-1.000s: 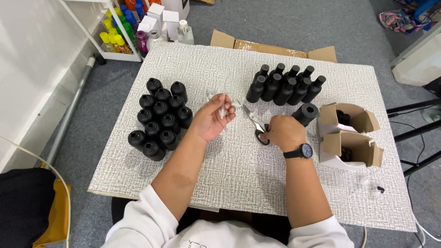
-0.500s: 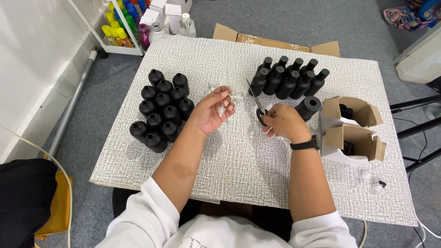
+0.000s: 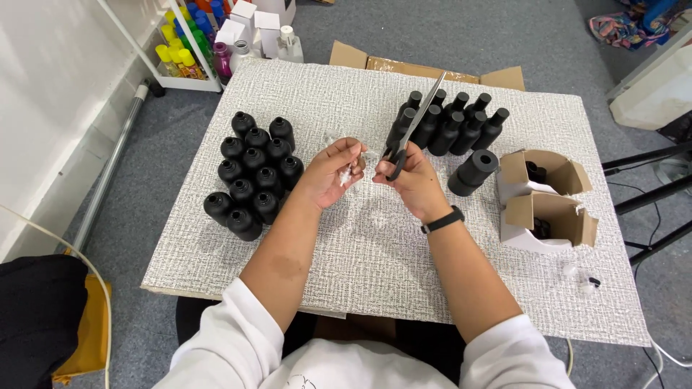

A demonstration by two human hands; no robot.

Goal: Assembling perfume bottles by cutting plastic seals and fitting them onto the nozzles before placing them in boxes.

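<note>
My left hand (image 3: 330, 173) pinches a small clear plastic piece (image 3: 351, 168) above the middle of the textured table (image 3: 375, 245). My right hand (image 3: 412, 174) grips black-handled scissors (image 3: 413, 127), blades pointing up and away, close to the plastic piece. A cluster of black bottles (image 3: 254, 173) stands left of my hands. A row of capped black bottles (image 3: 448, 124) stands behind the scissors. One black bottle (image 3: 473, 171) lies on its side to the right.
Two open small cardboard boxes (image 3: 546, 198) sit at the table's right. A small clear bag (image 3: 580, 277) lies near the right front edge. A larger cardboard box (image 3: 425, 68) is behind the table, coloured bottles and white boxes (image 3: 216, 36) on the floor rack at back left.
My right hand lifted the scissors off the table and raised them toward the plastic piece in my left hand. The camera moved closer.
</note>
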